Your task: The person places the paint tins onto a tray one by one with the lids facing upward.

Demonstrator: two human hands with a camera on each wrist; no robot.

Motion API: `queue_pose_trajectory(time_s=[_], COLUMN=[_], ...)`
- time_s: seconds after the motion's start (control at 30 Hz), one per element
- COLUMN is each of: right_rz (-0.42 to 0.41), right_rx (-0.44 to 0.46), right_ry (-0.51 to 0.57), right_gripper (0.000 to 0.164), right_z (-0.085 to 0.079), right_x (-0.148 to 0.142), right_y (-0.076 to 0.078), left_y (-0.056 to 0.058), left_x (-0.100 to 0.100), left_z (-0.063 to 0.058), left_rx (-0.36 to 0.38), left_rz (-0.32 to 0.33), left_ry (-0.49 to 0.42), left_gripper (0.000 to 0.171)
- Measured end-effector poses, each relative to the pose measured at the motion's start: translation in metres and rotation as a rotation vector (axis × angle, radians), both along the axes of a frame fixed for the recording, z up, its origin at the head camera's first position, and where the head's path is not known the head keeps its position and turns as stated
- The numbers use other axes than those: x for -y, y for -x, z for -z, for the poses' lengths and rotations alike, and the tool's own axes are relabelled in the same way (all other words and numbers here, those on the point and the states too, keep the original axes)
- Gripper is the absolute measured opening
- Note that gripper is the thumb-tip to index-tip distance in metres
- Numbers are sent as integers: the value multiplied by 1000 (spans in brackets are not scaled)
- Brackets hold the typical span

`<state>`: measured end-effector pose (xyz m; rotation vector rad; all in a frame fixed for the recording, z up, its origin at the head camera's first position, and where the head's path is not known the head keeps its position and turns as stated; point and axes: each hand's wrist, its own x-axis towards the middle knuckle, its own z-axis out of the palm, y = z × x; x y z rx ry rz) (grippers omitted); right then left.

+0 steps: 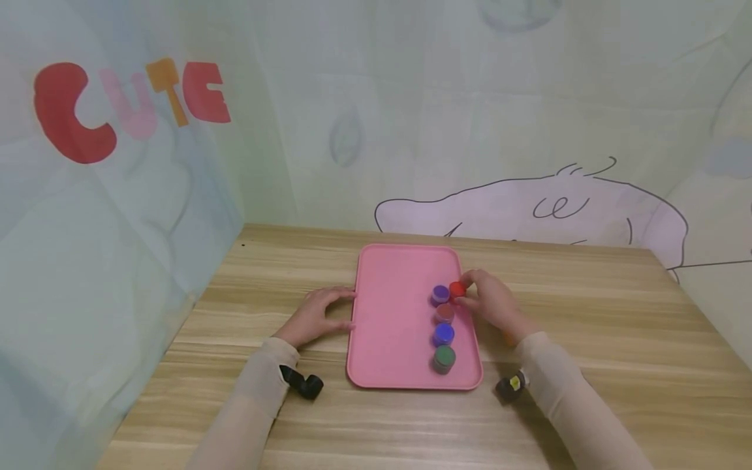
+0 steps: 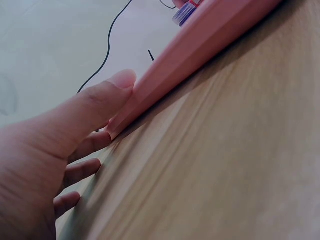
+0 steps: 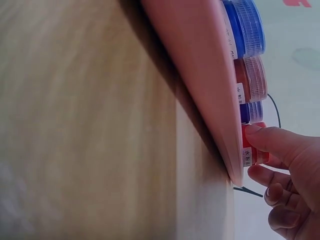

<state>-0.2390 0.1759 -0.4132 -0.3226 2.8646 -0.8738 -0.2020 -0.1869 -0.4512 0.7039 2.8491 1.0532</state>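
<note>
The red jar (image 1: 457, 289) is a small, squat pot with a red body, a ridged reddish lid (image 3: 262, 157) and a white label (image 3: 247, 156) bearing dark characters. It is at the right-hand edge of the pink tray (image 1: 393, 313), in the far half, just beside the purple jar (image 1: 440, 296). The person's right hand (image 1: 495, 301) pinches it between thumb and fingers. The left hand (image 1: 317, 316) has thumb and fingers spread apart, their tips touching the tray's left rim. The tray is rectangular, with rounded corners and a raised edge, and lies flat on the wooden table (image 1: 564, 287).

The fingers cover part of the red jar, and the tray rim hides its base in the right wrist view, so whether it touches the tray cannot be told. The blue jar (image 1: 443, 335) is cut off there by the top edge. An orange patch (image 1: 508, 337) under the right wrist is hard to make out.

The red jar's lid faces up and its short axis stands about upright, matching its neighbours; the label faces the right wrist camera. The tray's long axis runs away from the person, past the brown jar (image 1: 444, 314) and the green jar (image 1: 444, 360).
</note>
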Motion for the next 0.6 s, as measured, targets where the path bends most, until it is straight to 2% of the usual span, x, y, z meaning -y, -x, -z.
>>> queue_pose_trajectory(time_s=[0.17, 0.6], right_rz=[5, -5], right_rx=[6, -40], right_ry=[-8, -44], right_gripper=[28, 45], right_z=[-1, -5], right_x=[0, -4], right_y=[-1, -4], left_y=[0, 1], left_x=[0, 0], left_z=[0, 1], left_rx=[-8, -37], left_rz=[4, 12], left_ry=[-1, -6], left_gripper=[63, 62])
